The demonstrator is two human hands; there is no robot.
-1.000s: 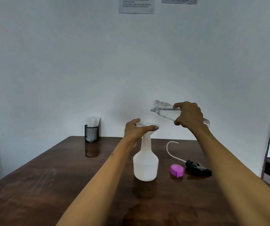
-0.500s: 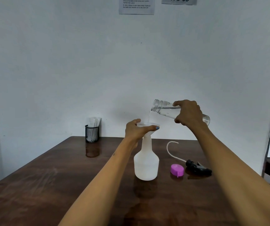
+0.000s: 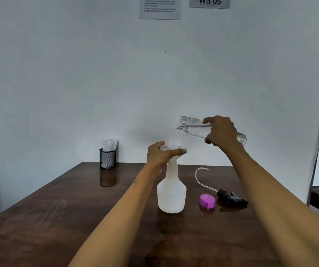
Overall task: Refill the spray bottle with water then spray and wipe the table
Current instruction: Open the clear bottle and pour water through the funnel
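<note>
White translucent plastic forms the spray bottle, which stands upright near the middle of a dark brown wooden table with its sprayer top removed. A pale funnel sits in the bottle's narrow neck. The left hand grips the funnel's rim, thumb in front and fingers curled round the far side, a painted nail showing at the tip of the thumb.

Above and to the right, the right hand holds a clear water bottle tipped almost level, fingers and thumb wrapped round its middle. Its open threaded mouth points left, over the funnel, and a thin stream of water falls from the mouth into the funnel. Water lies along the lower side of the tipped bottle.

On the table just to the right of the spray bottle lies a purple cap. Beside that lies the black trigger sprayer head on its side, its clear dip tube curving up and back toward the wall.

Farther back on the left, near the table's far edge, stands a black mesh cup holding white folded tissues. Behind everything is a plain pale wall with two printed sheets at the top, one an instruction notice too small to read, the other a sign reading "WS 05".
</note>
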